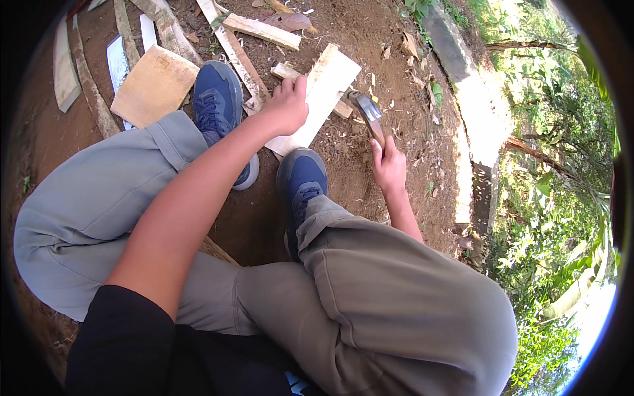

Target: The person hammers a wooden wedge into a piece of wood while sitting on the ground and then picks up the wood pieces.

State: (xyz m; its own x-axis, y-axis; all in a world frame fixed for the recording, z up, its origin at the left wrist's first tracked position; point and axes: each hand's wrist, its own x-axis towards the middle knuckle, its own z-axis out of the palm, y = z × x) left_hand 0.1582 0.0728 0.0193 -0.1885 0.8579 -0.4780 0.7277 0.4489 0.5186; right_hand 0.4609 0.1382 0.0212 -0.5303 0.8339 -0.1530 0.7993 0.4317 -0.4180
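My right hand [389, 164] is wrapped round the handle of a hammer [367, 109]. The hammer's metal head is raised beside the right edge of a pale wooden board [328, 89]. My left hand [288, 107] rests at the left edge of that board with its fingers curled together. Whatever the left fingertips may hold is hidden behind the hand. A narrow wooden strip [343, 109] runs crosswise under the board and sticks out on both sides. The board's near end lies by the toe of my right shoe [302, 177].
A square wooden panel [156, 86] lies left of my left shoe [218, 99]. Several planks and slats [263, 30] are scattered on the brown soil at the far side and left. A stone edging [449, 43] and green plants [555, 132] border the right.
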